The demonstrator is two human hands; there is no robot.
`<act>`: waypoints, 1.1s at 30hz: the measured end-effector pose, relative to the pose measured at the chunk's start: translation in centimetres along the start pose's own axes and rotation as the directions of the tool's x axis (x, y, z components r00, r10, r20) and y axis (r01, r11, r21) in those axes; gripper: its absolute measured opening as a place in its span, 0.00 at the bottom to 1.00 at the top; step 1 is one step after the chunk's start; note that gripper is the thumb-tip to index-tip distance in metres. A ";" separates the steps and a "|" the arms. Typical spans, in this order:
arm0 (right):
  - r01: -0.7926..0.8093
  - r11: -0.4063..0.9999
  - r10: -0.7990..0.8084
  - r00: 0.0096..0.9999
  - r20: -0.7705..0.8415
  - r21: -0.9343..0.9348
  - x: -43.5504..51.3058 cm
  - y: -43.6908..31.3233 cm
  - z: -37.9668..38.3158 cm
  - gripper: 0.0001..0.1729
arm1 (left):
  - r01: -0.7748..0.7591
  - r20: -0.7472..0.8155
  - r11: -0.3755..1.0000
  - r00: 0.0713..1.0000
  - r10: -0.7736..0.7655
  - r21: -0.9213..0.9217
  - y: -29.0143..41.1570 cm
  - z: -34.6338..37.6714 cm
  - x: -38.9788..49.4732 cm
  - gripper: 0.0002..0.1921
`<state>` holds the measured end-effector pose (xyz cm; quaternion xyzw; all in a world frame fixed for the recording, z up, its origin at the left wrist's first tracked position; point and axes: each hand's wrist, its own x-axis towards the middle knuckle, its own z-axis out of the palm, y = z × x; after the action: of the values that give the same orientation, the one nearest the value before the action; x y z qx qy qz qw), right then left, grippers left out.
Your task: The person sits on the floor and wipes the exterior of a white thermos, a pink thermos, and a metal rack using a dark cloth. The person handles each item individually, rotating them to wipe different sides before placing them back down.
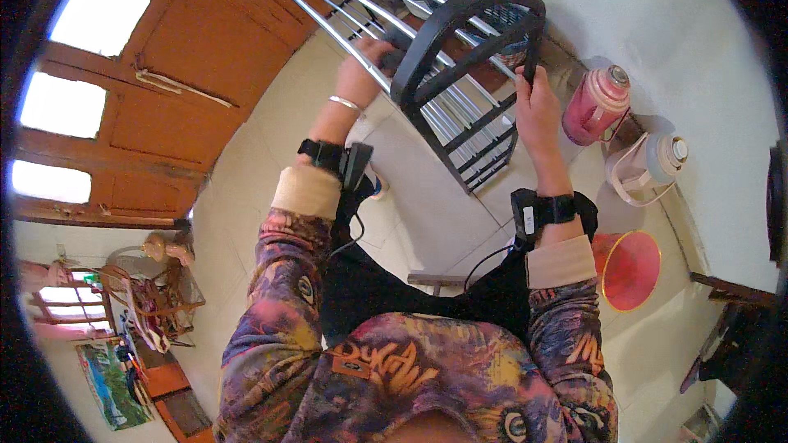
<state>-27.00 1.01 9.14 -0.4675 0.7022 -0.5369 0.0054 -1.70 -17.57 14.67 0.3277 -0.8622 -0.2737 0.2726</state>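
A rack with silver metal tubes and a black frame stretches from the top left of the view towards me and leans at a tilt. My left hand is at its left side, by a silver tube, with the fingertips on a dark part that is blurred. My right hand grips the black frame's right side, thumb and fingers around the bar. Both wrists wear black straps with small devices, and a silver bangle is on the left one.
A pink vacuum flask and a white one stand along the wall at right, near a red bin. A patterned basket is behind the rack. Brown wooden doors are at upper left; a cluttered chair is at lower left.
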 end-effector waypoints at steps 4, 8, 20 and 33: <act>-0.021 0.999 0.019 0.998 -0.051 -0.030 0.1 -0.4 0.3 0.13 | -0.106 -0.228 0.978 0.963 0.146 0.178 0.6 0.9 1.2 0.13; -0.048 0.998 0.047 0.999 -0.023 -0.046 0.0 -0.3 0.1 0.13 | -0.437 0.183 0.892 0.873 0.452 -0.117 4.7 5.6 0.5 0.17; -0.116 0.993 0.116 0.993 0.022 0.017 0.0 -0.7 -0.2 0.15 | -0.078 -0.463 0.925 0.848 0.258 0.373 -2.7 1.7 -0.4 0.18; -0.144 0.970 0.146 0.989 0.007 0.194 -0.1 2.3 2.0 0.17 | 0.234 0.303 -0.197 0.637 -0.709 -0.952 0.6 9.6 -17.7 0.24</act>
<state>-27.43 -0.44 6.50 -0.4102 0.6788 -0.6027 0.0877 3.13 -1.74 3.15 0.3995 -0.1659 -0.7913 0.4321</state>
